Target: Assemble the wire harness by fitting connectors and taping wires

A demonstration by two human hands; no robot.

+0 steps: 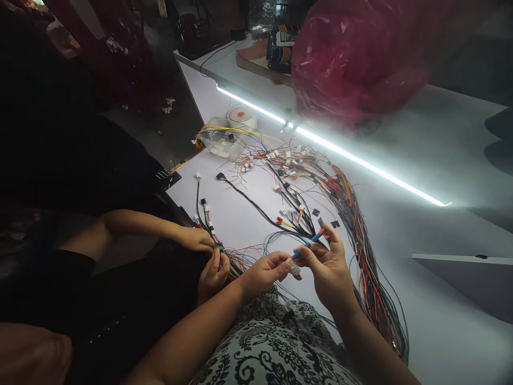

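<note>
My left hand (266, 274) pinches a clear-white connector (294, 267) near the front edge of the white table. Close beside it on the right, my right hand (331, 267) has its fingers round a blue tool with an orange end (309, 245), whose lower tip meets the connector. Thin wires run behind and below both hands. Just beyond my right hand, black-sleeved cables with white, red and yellow connectors (292, 215) lie on the table. Small black pieces (316, 212) rest near the tool's upper end.
At left, a person's hands (206, 251) hold a dark piece on a wire bundle. A long wire harness (352, 214) curves along the right. Behind are a clear tub (222, 144), a lit strip lamp (368, 166) and a pink plastic bag (340, 59). A white panel (468, 280) stands right.
</note>
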